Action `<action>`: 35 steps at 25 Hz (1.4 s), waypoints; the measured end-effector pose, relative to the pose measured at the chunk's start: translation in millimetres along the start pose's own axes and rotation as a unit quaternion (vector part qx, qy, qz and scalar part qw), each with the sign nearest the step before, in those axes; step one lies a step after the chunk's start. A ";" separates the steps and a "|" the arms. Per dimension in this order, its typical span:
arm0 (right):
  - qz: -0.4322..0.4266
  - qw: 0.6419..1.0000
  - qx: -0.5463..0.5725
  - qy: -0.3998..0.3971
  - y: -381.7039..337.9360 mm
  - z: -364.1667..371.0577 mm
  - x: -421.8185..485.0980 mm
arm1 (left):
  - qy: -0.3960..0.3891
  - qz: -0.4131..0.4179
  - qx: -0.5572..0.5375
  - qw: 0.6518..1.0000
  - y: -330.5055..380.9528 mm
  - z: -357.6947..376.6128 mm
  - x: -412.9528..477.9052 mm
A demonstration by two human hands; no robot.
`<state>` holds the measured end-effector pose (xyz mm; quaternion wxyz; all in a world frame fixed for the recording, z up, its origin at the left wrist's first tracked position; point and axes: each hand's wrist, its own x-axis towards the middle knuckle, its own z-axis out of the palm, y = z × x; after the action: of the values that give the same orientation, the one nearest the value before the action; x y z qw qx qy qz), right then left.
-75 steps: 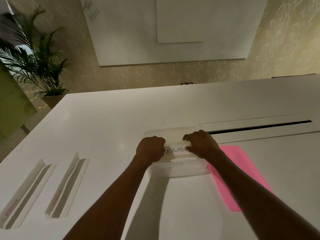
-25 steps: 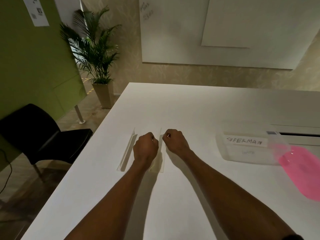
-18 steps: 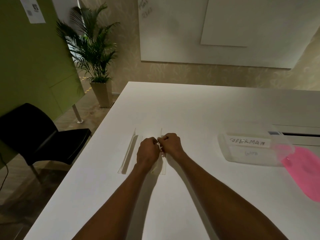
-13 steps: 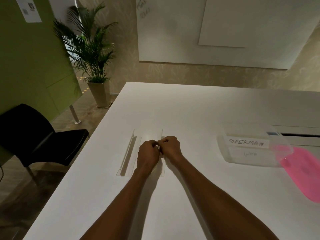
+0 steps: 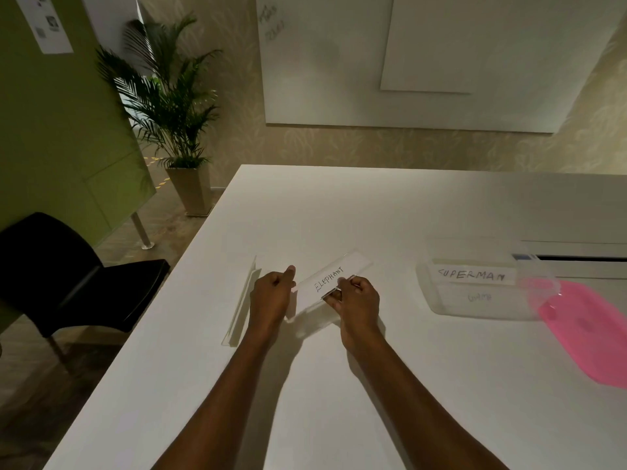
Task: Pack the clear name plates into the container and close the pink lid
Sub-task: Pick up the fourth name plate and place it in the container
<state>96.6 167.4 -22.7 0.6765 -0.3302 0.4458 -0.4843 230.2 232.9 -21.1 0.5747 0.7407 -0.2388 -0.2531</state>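
A clear name plate (image 5: 334,278) marked ELEPHANT is tilted up off the white table, held by both hands. My left hand (image 5: 271,296) grips its near left end and my right hand (image 5: 356,300) pinches its right edge. A second clear name plate (image 5: 242,300) lies flat on the table just left of my left hand. The clear container (image 5: 475,286) sits to the right, with plates inside, one marked SUPERMAN. The pink lid (image 5: 590,327) lies flat beside the container's right end.
The table's left edge (image 5: 163,310) runs close to the flat plate. A black chair (image 5: 68,276) stands off the left side and a potted palm (image 5: 176,130) behind it. A dark cable slot (image 5: 576,257) crosses the table behind the container.
Both hands closed together on the right-hand name plate lying on the table and tipped it up, so its ELEPHANT label now faces me. Earlier, my hands left the container and my view turned left.
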 end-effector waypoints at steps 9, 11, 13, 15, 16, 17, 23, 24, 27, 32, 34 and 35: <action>-0.057 0.994 0.088 -0.032 -8.3 -15.6 -30.5 | -0.013 0.012 -0.125 0.992 8.2 11.8 -28.9; -0.079 0.996 0.048 -0.005 -12.0 -26.5 -33.2 | 0.001 0.018 -0.131 0.991 10.3 13.9 -34.2; -0.088 0.994 -0.011 0.060 -20.9 -39.4 -31.3 | -0.006 0.014 -0.141 0.990 12.1 15.5 -38.6; -0.066 0.995 -0.026 0.075 -35.8 -57.3 -24.6 | -0.019 0.004 -0.161 0.987 14.4 20.5 -45.6; -0.044 0.998 -0.012 0.051 -44.4 -67.1 -21.0 | -0.026 -0.002 -0.171 0.985 16.7 24.3 -50.5; -0.021 1.000 0.006 0.015 -52.1 -77.1 -18.5 | -0.033 -0.006 -0.177 0.984 18.8 28.9 -55.5; -0.065 0.992 0.047 -0.093 -82.6 -127.7 -8.5 | -0.150 0.028 -0.142 0.978 34.3 54.6 -84.1; -0.079 0.992 0.038 -0.092 -88.7 -137.5 -6.2 | -0.181 0.036 -0.108 0.977 38.2 57.1 -86.4; -0.108 0.990 0.002 -0.094 -107.2 -168.9 -0.7 | -0.287 0.063 0.042 0.955 52.9 69.2 -88.7; -0.133 0.981 -0.008 -0.138 -132.8 -208.3 13.6 | -0.404 0.151 0.174 0.885 80.1 105.0 -100.5; -0.137 0.979 -0.003 -0.153 -144.4 -220.4 19.9 | -0.400 0.180 0.182 0.880 87.7 121.1 -101.6; -0.144 0.977 -0.009 -0.156 -152.1 -226.3 23.8 | -0.393 0.195 0.188 0.879 92.8 127.6 -100.2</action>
<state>-164.0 93.8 17.3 0.6573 -0.4688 0.2872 -0.5154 65.6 183.4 52.3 0.3218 0.6128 -0.6276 -0.3564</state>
